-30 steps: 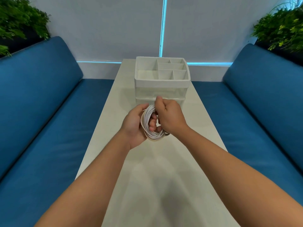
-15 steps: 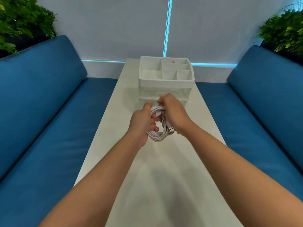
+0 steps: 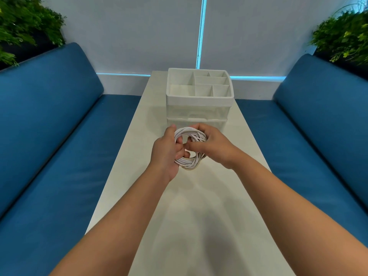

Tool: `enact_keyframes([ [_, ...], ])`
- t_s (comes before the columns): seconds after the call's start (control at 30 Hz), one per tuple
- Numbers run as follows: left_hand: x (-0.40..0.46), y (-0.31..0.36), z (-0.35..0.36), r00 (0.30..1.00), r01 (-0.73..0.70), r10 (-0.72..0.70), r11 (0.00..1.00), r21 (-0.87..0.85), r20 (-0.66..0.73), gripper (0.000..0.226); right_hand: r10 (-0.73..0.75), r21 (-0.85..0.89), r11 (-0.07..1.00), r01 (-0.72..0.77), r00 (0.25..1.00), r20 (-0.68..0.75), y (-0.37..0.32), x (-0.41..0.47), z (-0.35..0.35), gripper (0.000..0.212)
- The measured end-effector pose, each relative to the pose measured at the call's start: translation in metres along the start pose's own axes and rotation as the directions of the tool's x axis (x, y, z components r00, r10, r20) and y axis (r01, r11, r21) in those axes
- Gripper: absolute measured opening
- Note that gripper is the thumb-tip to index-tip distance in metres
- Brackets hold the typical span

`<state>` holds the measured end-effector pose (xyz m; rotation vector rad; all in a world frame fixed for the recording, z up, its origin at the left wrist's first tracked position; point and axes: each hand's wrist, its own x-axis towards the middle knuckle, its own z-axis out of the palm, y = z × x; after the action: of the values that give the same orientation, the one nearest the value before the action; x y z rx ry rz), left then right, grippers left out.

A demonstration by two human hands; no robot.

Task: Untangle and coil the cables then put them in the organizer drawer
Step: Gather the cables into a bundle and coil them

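On the white table [image 3: 199, 206], both hands grip the cable coil [image 3: 189, 134] before the organizer [image 3: 199, 100].

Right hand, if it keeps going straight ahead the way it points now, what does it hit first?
Probably the organizer's clear lower drawer front, just beyond the right hand holding the cable coil; depth is unclear.

One coil [image 3: 189, 148] of white cable, held in two hands: left [image 3: 166, 154], right [image 3: 212, 145]. One organizer [image 3: 199, 100] on one table [image 3: 199, 216]. Two blue sofas: left [image 3: 49, 126], right [image 3: 318, 120]; two plants: far left [image 3: 25, 26], far right [image 3: 342, 34].
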<state>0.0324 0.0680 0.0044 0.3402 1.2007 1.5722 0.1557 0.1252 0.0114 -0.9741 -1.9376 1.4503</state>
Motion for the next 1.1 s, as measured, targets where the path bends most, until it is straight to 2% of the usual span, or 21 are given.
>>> enact_keyframes([
  [0.2,0.000,-0.001,0.002,0.999,-0.024,0.025,1.000,0.019,-0.028,0.036,-0.085,-0.204,0.978,0.049,0.982,-0.170,0.003,0.004,0.015,0.017],
  [0.33,0.002,-0.001,0.003,0.999,-0.036,0.037,0.998,0.056,-0.027,0.035,-0.092,-0.240,0.970,0.031,0.964,-0.248,0.005,0.008,0.018,0.015],
  [0.43,0.005,-0.001,0.002,0.999,-0.033,0.037,0.995,0.094,-0.039,0.036,-0.092,-0.279,0.960,0.018,0.962,-0.257,0.005,0.009,0.020,0.009],
  [0.5,0.006,-0.002,0.001,0.998,-0.018,0.024,0.994,0.105,-0.054,0.035,-0.093,-0.323,0.947,0.006,0.962,-0.257,0.007,0.009,0.021,0.015],
  [0.73,0.007,-0.004,-0.005,0.996,0.037,-0.033,0.998,0.052,-0.082,0.028,-0.078,-0.386,0.922,-0.011,0.974,-0.213,0.013,0.009,0.024,0.013],
  [0.93,0.010,-0.006,-0.012,0.998,0.057,-0.058,0.997,0.050,0.016,0.032,-0.055,-0.381,0.925,-0.007,0.987,-0.152,0.015,0.010,0.020,0.009],
  [1.0,0.011,-0.008,-0.016,0.997,0.022,-0.031,0.991,0.131,0.073,0.043,-0.074,-0.381,0.924,0.016,0.988,-0.137,0.014,0.009,0.016,0.009],
  [1.1,0.012,-0.005,-0.019,0.997,-0.046,0.024,0.935,0.351,0.067,0.060,-0.088,-0.374,0.927,0.035,0.988,-0.124,0.012,0.008,0.010,0.010],
])
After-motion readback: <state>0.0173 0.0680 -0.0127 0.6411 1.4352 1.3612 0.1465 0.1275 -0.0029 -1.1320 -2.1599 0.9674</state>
